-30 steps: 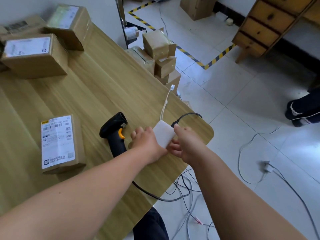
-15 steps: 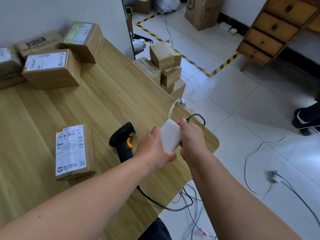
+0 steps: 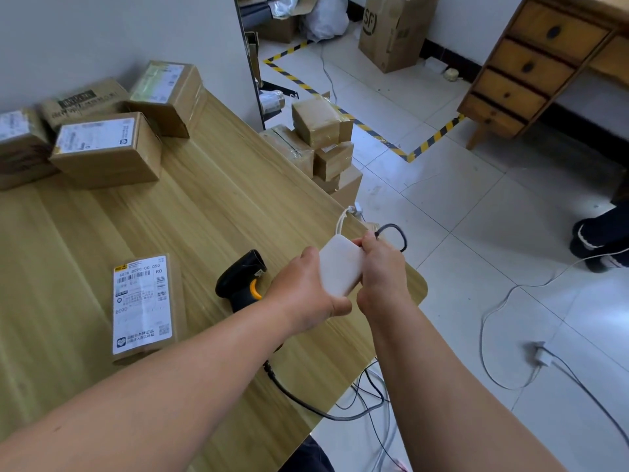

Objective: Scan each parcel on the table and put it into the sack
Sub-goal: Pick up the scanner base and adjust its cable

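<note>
Both hands hold a white power bank (image 3: 338,267) above the table's near right corner. My left hand (image 3: 306,287) grips its left side. My right hand (image 3: 381,270) grips its right side, with fingers at the black cable plug (image 3: 391,229) on its top end. A black and orange barcode scanner (image 3: 240,281) lies on the wooden table (image 3: 211,206) just left of my hands. A flat labelled parcel (image 3: 144,306) lies further left. Several brown parcels (image 3: 107,149) are grouped at the table's far left. No sack is in view.
More taped boxes (image 3: 323,144) are stacked on the floor by the table's right edge. Cables (image 3: 367,400) trail over the table edge and a white charger (image 3: 541,356) lies on the tiles. A wooden drawer unit (image 3: 524,73) stands at the back right. A person's foot (image 3: 599,240) shows at far right.
Both hands have lifted the power bank off the table and now hold it up, tilted. The view has shifted so more of the far parcels and floor shows.
</note>
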